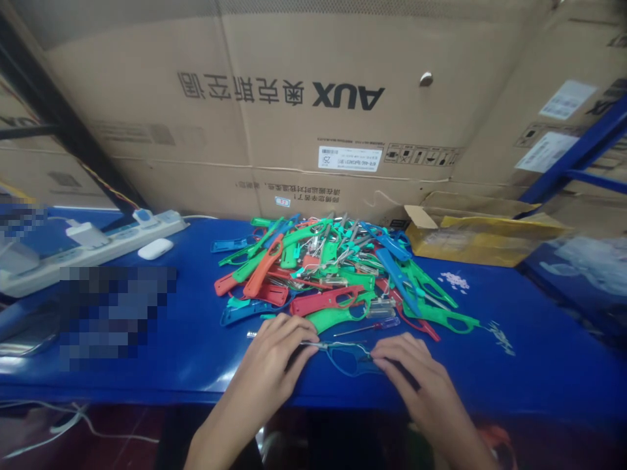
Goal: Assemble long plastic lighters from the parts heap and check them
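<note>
Near the table's front edge lies a blue lighter casing [349, 360] with a looped handle, and a thin pale wire [350, 346] runs along its top. My left hand [281, 349] is closed on the casing's left part, fingers over a metal-looking piece. At its right end my right hand [409, 362] pinches, with thumb and fingertips at the wire and casing; the exact grip is hidden. Just behind them rests a screwdriver [375, 325] with a purple clear handle. Beyond it, a heap of red, green, blue and orange lighter casings [326, 302] mixes with metal and clear parts.
Small pale pink parts [454, 281] and thin slivers [500, 337] lie at right, before a yellow-taped carton [470, 243]. On the left are a power strip [117, 245], a white case [155, 249] and a blurred patch. A large cardboard sheet [274, 137] stands behind.
</note>
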`<action>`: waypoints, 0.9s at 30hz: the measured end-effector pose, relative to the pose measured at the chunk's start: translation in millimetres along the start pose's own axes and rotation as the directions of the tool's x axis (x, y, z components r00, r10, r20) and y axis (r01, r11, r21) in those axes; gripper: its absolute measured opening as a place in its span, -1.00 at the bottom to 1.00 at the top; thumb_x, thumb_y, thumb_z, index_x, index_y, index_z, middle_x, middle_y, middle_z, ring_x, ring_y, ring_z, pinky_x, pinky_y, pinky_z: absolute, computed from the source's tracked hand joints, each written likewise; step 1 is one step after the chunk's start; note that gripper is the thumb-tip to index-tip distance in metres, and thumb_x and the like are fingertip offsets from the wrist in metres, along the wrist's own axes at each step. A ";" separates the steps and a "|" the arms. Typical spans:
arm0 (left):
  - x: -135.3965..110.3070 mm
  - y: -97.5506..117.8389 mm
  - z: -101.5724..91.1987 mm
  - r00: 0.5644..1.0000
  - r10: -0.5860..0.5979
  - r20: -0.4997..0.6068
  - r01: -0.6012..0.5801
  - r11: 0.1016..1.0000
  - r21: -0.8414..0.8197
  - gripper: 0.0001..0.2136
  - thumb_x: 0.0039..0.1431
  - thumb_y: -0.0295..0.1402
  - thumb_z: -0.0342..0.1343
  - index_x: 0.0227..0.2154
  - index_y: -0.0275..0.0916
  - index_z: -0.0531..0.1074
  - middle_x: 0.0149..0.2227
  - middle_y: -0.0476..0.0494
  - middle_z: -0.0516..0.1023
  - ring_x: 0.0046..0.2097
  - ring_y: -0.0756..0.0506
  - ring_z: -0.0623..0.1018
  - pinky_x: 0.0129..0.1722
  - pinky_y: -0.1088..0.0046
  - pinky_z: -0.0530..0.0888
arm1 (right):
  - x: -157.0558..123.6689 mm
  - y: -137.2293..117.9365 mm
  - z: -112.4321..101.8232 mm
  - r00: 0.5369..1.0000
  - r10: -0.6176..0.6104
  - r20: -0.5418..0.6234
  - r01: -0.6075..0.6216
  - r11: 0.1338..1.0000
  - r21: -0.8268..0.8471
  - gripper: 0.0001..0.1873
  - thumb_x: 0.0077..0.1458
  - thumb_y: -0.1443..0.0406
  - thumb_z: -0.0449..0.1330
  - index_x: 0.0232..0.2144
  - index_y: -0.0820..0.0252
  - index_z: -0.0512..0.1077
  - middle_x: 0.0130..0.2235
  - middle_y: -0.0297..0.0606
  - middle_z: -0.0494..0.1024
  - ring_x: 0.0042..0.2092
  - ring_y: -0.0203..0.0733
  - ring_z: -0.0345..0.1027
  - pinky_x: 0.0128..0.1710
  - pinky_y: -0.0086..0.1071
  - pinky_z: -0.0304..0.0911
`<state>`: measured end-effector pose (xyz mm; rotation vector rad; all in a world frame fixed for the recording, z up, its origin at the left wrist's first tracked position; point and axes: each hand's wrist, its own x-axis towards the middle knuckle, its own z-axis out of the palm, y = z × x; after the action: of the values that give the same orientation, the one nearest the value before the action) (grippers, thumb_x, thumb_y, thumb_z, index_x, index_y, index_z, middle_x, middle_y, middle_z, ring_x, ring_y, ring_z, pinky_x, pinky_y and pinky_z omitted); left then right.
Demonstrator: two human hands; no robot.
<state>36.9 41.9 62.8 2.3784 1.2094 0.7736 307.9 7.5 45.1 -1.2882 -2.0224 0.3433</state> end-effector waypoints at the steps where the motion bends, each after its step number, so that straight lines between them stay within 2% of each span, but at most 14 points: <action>1: -0.3 -0.1 -0.1 1.000 0.002 -0.001 -0.002 1.000 0.007 -0.92 0.44 -0.35 0.06 -0.15 -0.10 0.46 -0.08 0.00 0.57 -0.06 -0.12 0.49 -0.09 0.30 0.34 | -0.6 -0.5 -0.1 1.000 -0.002 0.001 0.002 1.000 0.000 -0.87 0.38 0.27 0.13 -0.21 0.01 0.49 -0.19 -0.35 0.61 -0.14 -0.18 0.49 -0.05 -0.32 0.31; 7: -1.1 -1.9 1.7 1.000 0.010 -0.025 -0.010 1.000 0.019 -0.92 0.44 -0.34 0.07 -0.16 -0.12 0.46 -0.09 -0.01 0.58 -0.07 -0.12 0.49 -0.09 0.29 0.34 | -2.5 -3.0 0.1 0.999 -0.024 0.026 0.023 0.999 0.039 -0.89 0.36 0.32 0.16 -0.18 0.00 0.47 -0.18 -0.37 0.59 -0.11 -0.21 0.45 -0.06 -0.32 0.29; 12: 0.9 0.6 2.4 0.999 0.017 -0.038 -0.016 1.000 0.027 -0.89 0.45 -0.37 0.04 -0.19 -0.15 0.47 -0.12 -0.04 0.57 -0.10 -0.13 0.49 -0.11 0.29 0.36 | -2.0 -3.9 0.2 0.998 -0.003 0.062 0.003 1.000 -0.002 -0.90 0.37 0.31 0.14 -0.20 0.04 0.46 -0.21 -0.32 0.58 -0.14 -0.18 0.43 -0.10 -0.29 0.29; 18: 0.9 4.0 0.7 1.000 0.002 -0.010 -0.001 0.999 0.038 -0.87 0.45 -0.40 0.00 -0.21 -0.18 0.44 -0.15 -0.07 0.55 -0.11 -0.14 0.48 -0.11 0.26 0.37 | -2.3 -6.5 -0.7 0.993 -0.098 0.065 0.098 0.995 0.007 -0.87 0.36 0.34 0.13 -0.21 0.07 0.49 -0.25 -0.29 0.58 -0.18 -0.19 0.43 -0.16 -0.29 0.31; 24: 0.4 3.0 2.0 1.000 0.001 -0.029 0.000 0.999 0.038 -0.89 0.44 -0.41 0.03 -0.21 -0.17 0.44 -0.15 -0.06 0.54 -0.10 -0.13 0.48 -0.10 0.27 0.37 | -3.4 -6.5 4.4 0.999 -0.035 0.014 0.036 0.989 -0.144 -0.87 0.37 0.28 0.15 -0.21 0.05 0.51 -0.17 -0.29 0.61 -0.12 -0.15 0.46 -0.10 -0.23 0.25; 27: 0.3 4.3 1.6 0.999 0.009 -0.039 -0.008 0.999 0.041 -0.89 0.44 -0.41 0.03 -0.22 -0.17 0.44 -0.15 -0.05 0.55 -0.11 -0.13 0.48 -0.11 0.28 0.38 | -6.8 -5.5 7.5 0.998 -0.050 -0.026 0.043 0.973 -0.229 -0.85 0.37 0.26 0.14 -0.18 0.03 0.53 -0.14 -0.30 0.65 -0.11 -0.15 0.49 -0.12 -0.24 0.23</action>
<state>40.7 39.6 64.0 2.4134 1.2428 0.8085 300.8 0.1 39.9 -1.3710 -2.1086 0.0685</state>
